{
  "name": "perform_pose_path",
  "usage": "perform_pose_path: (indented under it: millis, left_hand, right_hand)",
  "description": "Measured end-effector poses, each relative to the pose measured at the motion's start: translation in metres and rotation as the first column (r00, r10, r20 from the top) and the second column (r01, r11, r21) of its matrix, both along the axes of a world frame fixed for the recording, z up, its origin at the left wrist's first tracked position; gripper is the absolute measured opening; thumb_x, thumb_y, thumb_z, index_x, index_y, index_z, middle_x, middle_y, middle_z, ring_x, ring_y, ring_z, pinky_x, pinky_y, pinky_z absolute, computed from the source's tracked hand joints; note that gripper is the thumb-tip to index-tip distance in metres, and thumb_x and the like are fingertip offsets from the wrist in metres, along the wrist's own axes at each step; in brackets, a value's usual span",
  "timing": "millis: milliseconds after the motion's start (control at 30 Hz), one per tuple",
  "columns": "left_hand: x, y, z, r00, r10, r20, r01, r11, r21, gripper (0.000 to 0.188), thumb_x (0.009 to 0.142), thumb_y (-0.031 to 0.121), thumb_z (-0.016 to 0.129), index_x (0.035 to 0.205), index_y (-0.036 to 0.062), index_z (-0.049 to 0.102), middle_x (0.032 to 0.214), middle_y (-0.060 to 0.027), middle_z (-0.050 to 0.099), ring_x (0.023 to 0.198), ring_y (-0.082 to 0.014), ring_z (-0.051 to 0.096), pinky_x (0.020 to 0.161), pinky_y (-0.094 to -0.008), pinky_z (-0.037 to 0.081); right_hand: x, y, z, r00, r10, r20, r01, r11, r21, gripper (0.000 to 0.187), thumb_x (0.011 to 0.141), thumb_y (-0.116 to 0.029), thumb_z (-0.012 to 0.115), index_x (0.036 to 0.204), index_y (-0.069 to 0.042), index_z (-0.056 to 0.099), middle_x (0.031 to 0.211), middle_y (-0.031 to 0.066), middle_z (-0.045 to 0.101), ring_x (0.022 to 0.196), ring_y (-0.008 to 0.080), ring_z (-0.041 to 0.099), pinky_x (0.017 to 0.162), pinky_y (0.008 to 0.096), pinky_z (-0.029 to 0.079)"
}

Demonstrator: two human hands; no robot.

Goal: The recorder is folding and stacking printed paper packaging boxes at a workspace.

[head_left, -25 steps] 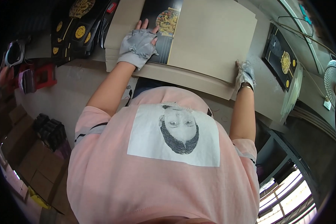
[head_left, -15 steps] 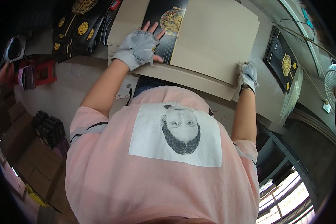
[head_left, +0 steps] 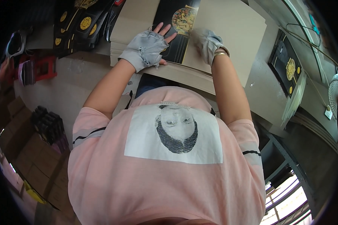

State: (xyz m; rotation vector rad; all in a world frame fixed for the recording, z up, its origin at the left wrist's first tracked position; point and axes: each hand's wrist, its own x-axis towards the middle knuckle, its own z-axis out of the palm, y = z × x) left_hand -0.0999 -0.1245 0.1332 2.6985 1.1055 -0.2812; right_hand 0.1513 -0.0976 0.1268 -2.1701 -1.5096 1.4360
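Note:
A large grey-beige board lies on top of a stack of boards in front of me. Across it runs a black printed strip with a round gold and coloured ornament. My left hand, in a grey fingerless glove, rests flat with its fingers spread over the strip's left edge and the board beside it. On the other side, my right hand, also gloved, is at the strip's right edge. Motion blurs its fingers, so their grip is hidden.
Black printed pieces with gold medallions are piled at the far left. More black pieces lie on the right, beside a stack of pale sheets. A red stool stands left, and a fan far right.
My right hand has moved left from the board's right edge to the right side of the black strip. My left hand stays spread at the strip's left edge.

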Motion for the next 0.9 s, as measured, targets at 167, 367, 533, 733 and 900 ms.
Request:
perform_pose_path:
  millis: [167,367,533,733,900]
  left_hand:
    - [-0.003,-0.001,-0.004,1.0,-0.015,0.007,0.014,1.0,0.023,0.109,0.077,0.069,0.073,0.164,0.0179,0.031,0.171,-0.0163,0.023,0.158,-0.0376,0.02,0.127,-0.0509,0.024]
    - [-0.003,0.0,-0.003,0.999,-0.032,-0.015,0.032,0.999,0.026,0.107,0.078,0.069,0.073,0.163,0.019,0.032,0.171,-0.0158,0.023,0.157,-0.038,0.021,0.126,-0.0523,0.024]
    - [-0.002,-0.002,-0.003,0.998,-0.04,-0.044,0.04,0.999,0.01,0.094,0.08,0.066,0.073,0.159,0.0284,0.041,0.17,-0.0161,0.025,0.157,-0.0397,0.022,0.126,-0.0537,0.025]
    - [0.0,0.001,-0.005,0.996,-0.081,-0.038,0.082,0.996,0.022,0.09,0.081,0.065,0.073,0.158,0.0304,0.043,0.169,-0.0171,0.029,0.157,-0.0403,0.022,0.125,-0.0538,0.025]
    - [-0.003,0.0,-0.002,0.996,-0.069,-0.065,0.068,0.998,-0.012,0.091,0.08,0.065,0.073,0.158,0.026,0.044,0.168,-0.0159,0.031,0.156,-0.0397,0.024,0.125,-0.0527,0.025]
  right_hand:
    - [-0.011,0.005,-0.013,0.97,-0.193,-0.15,0.157,0.962,-0.222,0.025,0.096,-0.028,0.076,0.087,-0.007,0.065,0.066,0.0044,0.059,0.054,0.0149,0.053,0.048,0.0297,0.043]
    - [-0.011,-0.007,-0.02,0.875,-0.34,-0.343,0.281,0.936,-0.212,0.025,0.098,-0.03,0.073,0.093,-0.007,0.065,0.068,0.0068,0.062,0.056,0.018,0.059,0.05,0.0307,0.048]
    - [-0.012,-0.004,-0.021,0.941,-0.227,-0.249,0.195,0.97,-0.148,0.025,0.099,-0.032,0.069,0.094,-0.007,0.066,0.07,0.0081,0.064,0.056,0.0187,0.06,0.055,0.0328,0.05]
    - [-0.009,-0.014,-0.042,0.982,0.069,0.177,-0.122,0.943,0.309,0.029,0.097,-0.034,0.058,0.105,-0.012,0.076,0.085,0.0136,0.073,0.077,0.0258,0.072,0.078,0.0377,0.057]
    - [-0.051,-0.04,0.014,0.765,0.159,0.624,-0.506,0.748,0.429,0.054,0.093,-0.036,0.061,0.139,-0.009,0.061,0.144,0.0193,0.06,0.136,0.0313,0.056,0.11,0.0429,0.046]
